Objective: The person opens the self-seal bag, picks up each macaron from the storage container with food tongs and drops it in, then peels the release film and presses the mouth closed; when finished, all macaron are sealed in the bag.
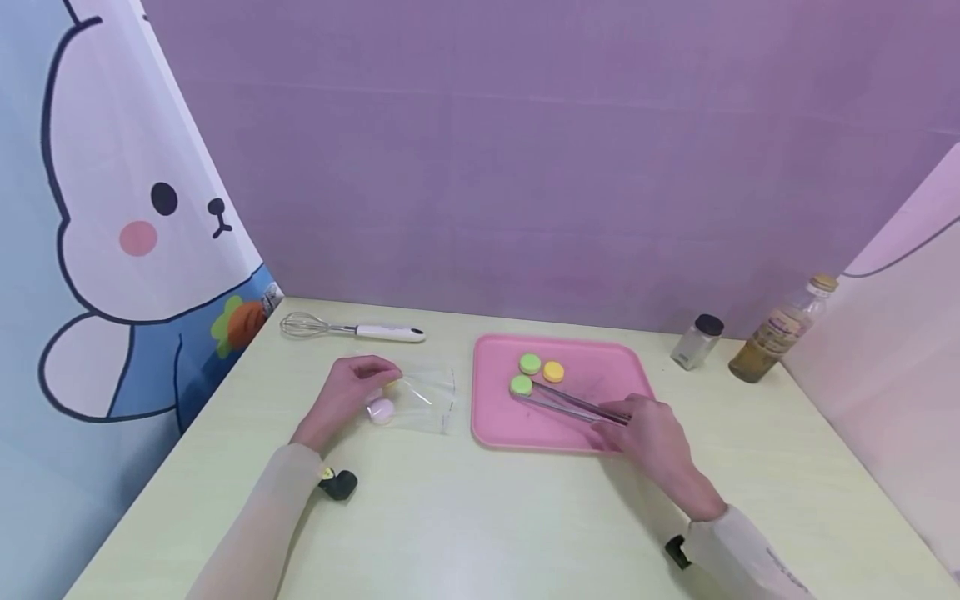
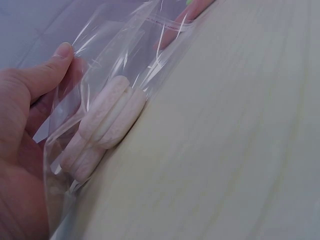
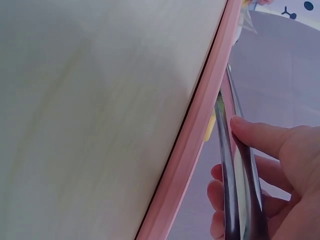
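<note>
My left hand (image 1: 358, 385) pinches the side of a clear plastic bag (image 1: 427, 400), thumb outside it in the left wrist view. Pale pink macarons (image 2: 112, 112) lie inside the bag, and a bit of yellow shows by the fingertips in the head view. My right hand (image 1: 648, 433) grips metal tongs (image 1: 573, 406) between thumb and fingers. Their tips are at either side of a green macaron (image 1: 521, 385) on the pink tray (image 1: 487, 425). Another green macaron (image 1: 530, 363) and a yellow macaron (image 1: 553, 372) sit just beyond it on the tray.
A whisk (image 1: 352, 328) with a white handle lies behind the bag. At the back right stand a small jar (image 1: 697, 342) with a black lid and a bottle (image 1: 780, 333) of brownish liquid. A purple backdrop (image 1: 525, 167) rises behind the table.
</note>
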`<state>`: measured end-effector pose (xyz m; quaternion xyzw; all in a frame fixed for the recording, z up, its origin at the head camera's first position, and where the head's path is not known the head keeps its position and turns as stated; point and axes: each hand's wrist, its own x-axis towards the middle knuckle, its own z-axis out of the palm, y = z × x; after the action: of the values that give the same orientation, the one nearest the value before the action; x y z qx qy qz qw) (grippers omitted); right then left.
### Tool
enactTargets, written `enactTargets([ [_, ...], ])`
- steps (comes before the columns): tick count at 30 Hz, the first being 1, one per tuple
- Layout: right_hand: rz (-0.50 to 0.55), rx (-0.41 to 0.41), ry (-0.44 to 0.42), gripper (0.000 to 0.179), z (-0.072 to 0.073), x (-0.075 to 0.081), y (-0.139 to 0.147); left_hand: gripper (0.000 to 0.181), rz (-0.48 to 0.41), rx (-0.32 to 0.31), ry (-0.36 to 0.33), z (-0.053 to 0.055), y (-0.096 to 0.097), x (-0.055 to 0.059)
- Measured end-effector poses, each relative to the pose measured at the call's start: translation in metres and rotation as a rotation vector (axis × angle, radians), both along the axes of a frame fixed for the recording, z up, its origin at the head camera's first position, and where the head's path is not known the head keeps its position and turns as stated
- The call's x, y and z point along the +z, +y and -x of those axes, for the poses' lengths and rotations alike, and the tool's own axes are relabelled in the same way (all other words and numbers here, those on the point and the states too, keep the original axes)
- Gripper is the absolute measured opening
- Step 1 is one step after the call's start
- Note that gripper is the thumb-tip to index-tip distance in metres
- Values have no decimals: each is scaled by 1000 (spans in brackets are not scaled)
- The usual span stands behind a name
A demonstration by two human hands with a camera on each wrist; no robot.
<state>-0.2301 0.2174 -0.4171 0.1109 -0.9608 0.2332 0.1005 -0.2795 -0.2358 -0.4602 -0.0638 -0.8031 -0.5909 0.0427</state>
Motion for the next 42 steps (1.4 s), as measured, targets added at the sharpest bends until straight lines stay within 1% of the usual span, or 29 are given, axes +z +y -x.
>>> enactTargets([
  [3,-10,-6,-1,23,-1,1,0,24,2,-2,2,0,0,1],
  [6,-36,4,29,24,-3,3,0,23,6,-6,9,-1,0,1],
  [12,-59,68,105,28,-10,9,-5,23,11,-10,15,-1,-1,3],
  [20,-30,167,150,32,-17,15,-29,24,23,0,11,-1,-1,2],
  [24,-51,200,174,31,-17,14,-44,24,20,5,16,-1,-1,1],
  [26,-54,213,176,30,-16,14,-51,24,21,5,19,-1,-1,1],
  [33,-95,247,225,30,-11,10,-79,22,20,-4,23,-1,-1,1],
  [37,-118,255,216,26,-5,8,-93,22,18,-6,28,-1,0,2],
  [42,-155,260,217,25,5,2,-108,24,14,-7,16,0,-1,0],
])
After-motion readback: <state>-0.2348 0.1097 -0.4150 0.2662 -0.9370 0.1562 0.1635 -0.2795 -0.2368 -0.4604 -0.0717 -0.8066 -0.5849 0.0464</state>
